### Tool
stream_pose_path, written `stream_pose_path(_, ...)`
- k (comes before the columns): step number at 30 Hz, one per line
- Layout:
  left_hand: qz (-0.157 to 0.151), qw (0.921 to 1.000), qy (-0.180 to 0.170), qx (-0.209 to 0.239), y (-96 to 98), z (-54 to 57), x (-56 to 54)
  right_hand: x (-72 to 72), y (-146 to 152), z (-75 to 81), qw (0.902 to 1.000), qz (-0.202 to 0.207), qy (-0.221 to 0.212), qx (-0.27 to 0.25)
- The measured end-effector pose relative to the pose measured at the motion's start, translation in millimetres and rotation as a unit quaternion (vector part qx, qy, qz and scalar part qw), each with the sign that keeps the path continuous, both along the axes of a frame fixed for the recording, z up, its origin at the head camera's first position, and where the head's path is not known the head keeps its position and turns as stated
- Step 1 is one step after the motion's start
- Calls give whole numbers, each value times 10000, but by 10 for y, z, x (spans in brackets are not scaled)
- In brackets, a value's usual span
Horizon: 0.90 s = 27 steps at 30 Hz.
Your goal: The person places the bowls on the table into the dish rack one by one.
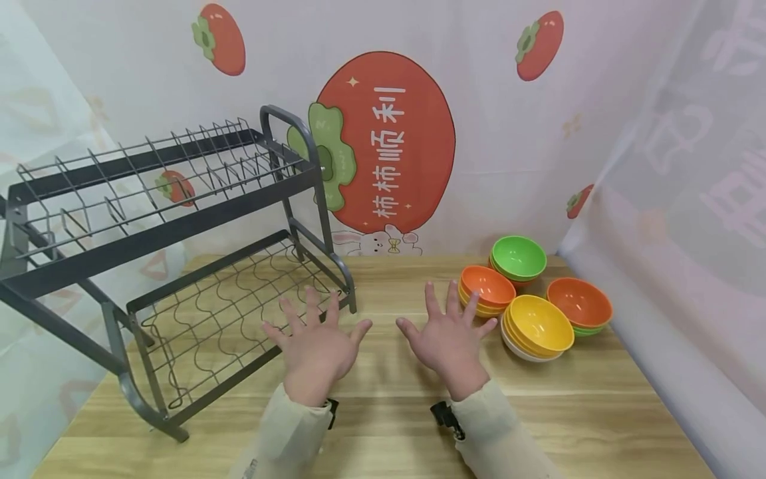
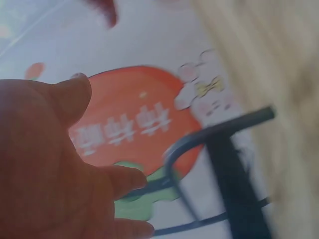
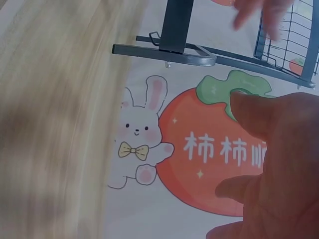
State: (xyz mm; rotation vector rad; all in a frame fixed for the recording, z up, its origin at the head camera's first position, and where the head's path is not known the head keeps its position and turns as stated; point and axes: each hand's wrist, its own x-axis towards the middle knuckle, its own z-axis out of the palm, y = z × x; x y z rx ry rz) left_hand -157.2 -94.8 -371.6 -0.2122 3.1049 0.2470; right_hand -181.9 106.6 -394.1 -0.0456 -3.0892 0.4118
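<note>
Both hands hold nothing, their fingers spread wide over the wooden table (image 1: 383,392). In the head view the left hand (image 1: 317,352) is in front of the lower tier of a dark metal two-tier dish rack (image 1: 239,206). My right hand (image 1: 449,342) is nearest to several small stacks of bowls on the right. These are an orange bowl (image 1: 487,285) on yellow ones, a green bowl (image 1: 519,257) on orange, a yellow bowl (image 1: 541,324) with white beneath, and an orange bowl (image 1: 579,303) over green. Each wrist view shows its hand with thumb and fingers apart.
The rack's upper tier (image 1: 161,193) has wire slots, and its lower tier (image 1: 233,319) is a wavy wire grid. Behind the table hangs a white cloth (image 1: 491,133) with a large printed persimmon (image 1: 413,146). A similar sheet (image 1: 688,199) hangs along the right side.
</note>
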Motion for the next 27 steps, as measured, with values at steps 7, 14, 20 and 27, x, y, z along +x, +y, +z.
stream_pose_path(7, -203, 9916, 1270, 113, -339, 369, 326, -3, 52, 21, 9999, -26, -8, -104)
stream_pose_path(14, -692, 8383, 5387, 479, -709, 640, 655, -2, 98, 41, 9999, -70, 20, -115)
stream_pose_path(20, 1033, 7806, 6034, 1260, -1118, 809, 810, -8, 107, 42, 9998, -51, -17, -196)
stream_pose_path(27, 2248, 8166, 4679, 2524, -1445, 888, 872, -1, 91, 10, 9997, -21, -46, -218)
